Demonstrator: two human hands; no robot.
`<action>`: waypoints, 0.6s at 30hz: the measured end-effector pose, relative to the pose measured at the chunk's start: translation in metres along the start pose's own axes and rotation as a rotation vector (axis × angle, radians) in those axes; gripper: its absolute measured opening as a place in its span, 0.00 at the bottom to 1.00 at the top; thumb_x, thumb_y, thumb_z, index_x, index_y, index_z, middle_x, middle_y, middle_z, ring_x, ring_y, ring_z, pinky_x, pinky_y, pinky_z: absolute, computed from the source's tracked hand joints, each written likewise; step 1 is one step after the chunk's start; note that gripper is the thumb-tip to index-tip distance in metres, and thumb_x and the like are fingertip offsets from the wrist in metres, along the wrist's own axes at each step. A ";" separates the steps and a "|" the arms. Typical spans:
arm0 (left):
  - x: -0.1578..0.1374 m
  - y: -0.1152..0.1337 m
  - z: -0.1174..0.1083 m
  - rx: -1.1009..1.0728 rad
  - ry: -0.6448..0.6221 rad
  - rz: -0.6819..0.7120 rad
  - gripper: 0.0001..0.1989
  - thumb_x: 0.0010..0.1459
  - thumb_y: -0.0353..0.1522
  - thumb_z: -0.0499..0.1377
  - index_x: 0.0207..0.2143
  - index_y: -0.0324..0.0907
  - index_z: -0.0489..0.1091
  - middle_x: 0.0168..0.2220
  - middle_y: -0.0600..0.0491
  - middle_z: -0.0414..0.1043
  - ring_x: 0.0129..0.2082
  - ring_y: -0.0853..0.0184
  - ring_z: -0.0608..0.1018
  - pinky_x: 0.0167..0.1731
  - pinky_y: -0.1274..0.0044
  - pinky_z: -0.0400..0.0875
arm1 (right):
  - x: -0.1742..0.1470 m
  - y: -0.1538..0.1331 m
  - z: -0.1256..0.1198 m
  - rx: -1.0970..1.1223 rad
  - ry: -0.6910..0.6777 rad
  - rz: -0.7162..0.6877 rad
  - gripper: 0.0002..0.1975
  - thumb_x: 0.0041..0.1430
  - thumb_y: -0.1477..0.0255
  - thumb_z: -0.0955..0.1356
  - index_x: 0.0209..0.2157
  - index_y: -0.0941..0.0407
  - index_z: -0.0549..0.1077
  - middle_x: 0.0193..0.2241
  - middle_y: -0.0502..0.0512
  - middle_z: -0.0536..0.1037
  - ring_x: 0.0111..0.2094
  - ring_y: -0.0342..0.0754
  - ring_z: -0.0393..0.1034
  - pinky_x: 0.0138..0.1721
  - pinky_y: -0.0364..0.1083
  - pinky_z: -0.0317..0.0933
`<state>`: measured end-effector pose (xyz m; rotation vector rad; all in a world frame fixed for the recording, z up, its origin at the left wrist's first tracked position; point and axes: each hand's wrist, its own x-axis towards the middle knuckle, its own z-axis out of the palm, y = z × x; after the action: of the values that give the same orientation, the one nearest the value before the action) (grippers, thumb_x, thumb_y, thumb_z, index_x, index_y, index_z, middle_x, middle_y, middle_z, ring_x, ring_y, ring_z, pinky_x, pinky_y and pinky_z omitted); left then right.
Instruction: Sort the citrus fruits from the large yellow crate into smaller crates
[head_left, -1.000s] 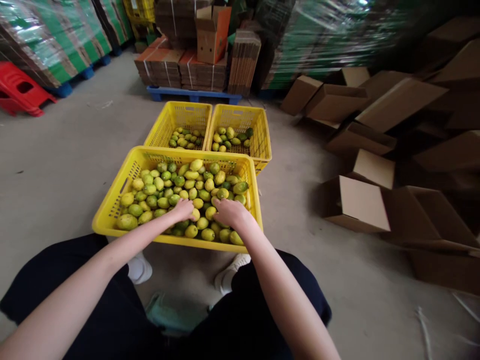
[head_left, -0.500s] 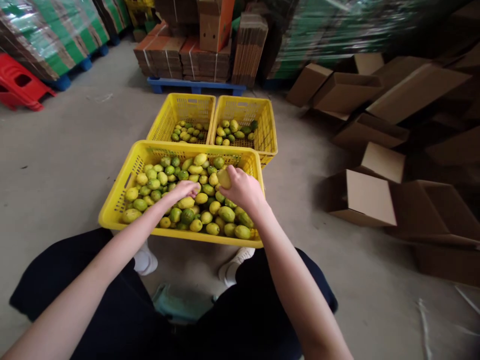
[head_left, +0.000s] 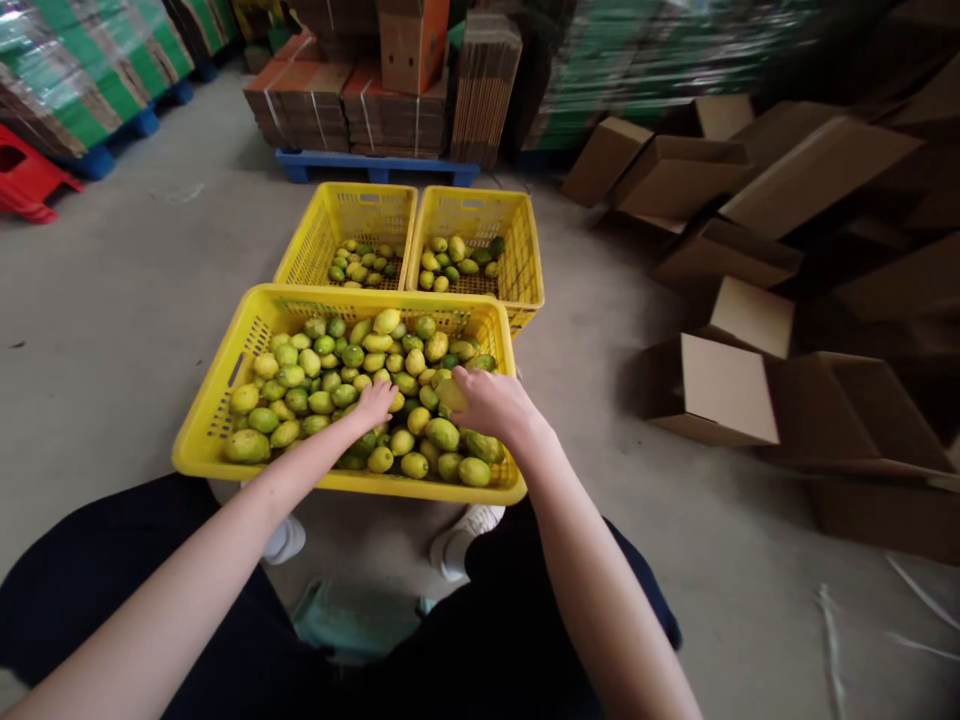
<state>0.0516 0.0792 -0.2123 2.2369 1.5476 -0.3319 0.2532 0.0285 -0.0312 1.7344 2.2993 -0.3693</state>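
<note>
1. Dark-trousered knees (head_left: 97, 570) frame the foreground, a teal object (head_left: 352, 615), partly hidden, between them. White shoes (head_left: 466, 535) stand on the concrete floor (head_left: 592, 340); pale strips of cord (head_left: 831, 640) lie at lower right.
2. Just ahead, a wide front crate (head_left: 360, 485) of yellow plastic carries a broad layer of yellow-and-green fruit (head_left: 330, 375), lemon-like in shape.
3. The hands work apart over the load. The left hand (head_left: 377, 402) rests among the fruit near the middle, fingertips bent over a yellow piece; whether it grips that piece, one cannot tell.
4. The right hand (head_left: 491, 402), near the crate's right side, clasps a pale yellow-green piece (head_left: 451, 395) between thumb and fingers.
5. Just beyond the front crate, two deeper yellow crates, the left rear crate (head_left: 296, 245) and the right rear crate (head_left: 526, 240), sit side by side, each holding a small cluster of similar fruit.
6. Cardboard boxes (head_left: 727, 390) lie heaped along the right, many with open tops.
7. Farther back, a blue pallet (head_left: 375, 167) bears strapped flat cartons (head_left: 304, 95) and an orange-sided box (head_left: 412, 50). A red stool (head_left: 30, 180) is cut off at left, near film-wrapped green stacks (head_left: 90, 60).
</note>
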 end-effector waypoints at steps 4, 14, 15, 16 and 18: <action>0.004 0.014 0.008 -0.084 0.054 -0.066 0.24 0.47 0.21 0.65 0.49 0.33 0.71 0.55 0.34 0.70 0.58 0.48 0.70 0.58 0.62 0.61 | 0.000 -0.001 -0.003 0.006 0.011 -0.007 0.21 0.53 0.69 0.68 0.48 0.62 0.71 0.41 0.67 0.82 0.42 0.63 0.79 0.37 0.50 0.68; -0.047 -0.016 -0.109 -0.908 0.242 -0.115 0.25 0.53 0.41 0.66 0.49 0.37 0.68 0.46 0.42 0.78 0.46 0.60 0.80 0.47 0.69 0.73 | -0.009 -0.006 -0.006 0.459 0.300 0.144 0.21 0.52 0.66 0.71 0.47 0.59 0.69 0.43 0.63 0.80 0.44 0.58 0.76 0.43 0.51 0.68; -0.060 -0.017 -0.122 -1.006 0.246 -0.060 0.26 0.52 0.42 0.66 0.49 0.38 0.67 0.46 0.43 0.78 0.45 0.61 0.80 0.47 0.70 0.74 | -0.011 -0.010 -0.005 0.593 0.350 0.125 0.22 0.51 0.65 0.72 0.46 0.58 0.69 0.42 0.61 0.80 0.42 0.57 0.76 0.43 0.51 0.68; -0.074 -0.016 -0.132 -1.110 0.249 -0.002 0.28 0.49 0.42 0.67 0.49 0.38 0.66 0.46 0.44 0.78 0.45 0.62 0.80 0.47 0.70 0.74 | -0.013 -0.016 -0.003 0.728 0.404 0.096 0.23 0.49 0.64 0.73 0.45 0.57 0.69 0.41 0.59 0.80 0.41 0.55 0.76 0.44 0.52 0.68; -0.101 -0.013 -0.146 -1.327 0.255 0.132 0.32 0.43 0.40 0.71 0.49 0.40 0.65 0.48 0.45 0.77 0.46 0.61 0.80 0.49 0.69 0.74 | -0.015 -0.029 0.001 0.956 0.503 0.010 0.25 0.46 0.61 0.75 0.43 0.55 0.69 0.39 0.56 0.80 0.40 0.54 0.75 0.45 0.52 0.69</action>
<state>-0.0018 0.0640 -0.0432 1.2769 1.1138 0.8246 0.2295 0.0069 -0.0252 2.4696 2.6601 -1.3390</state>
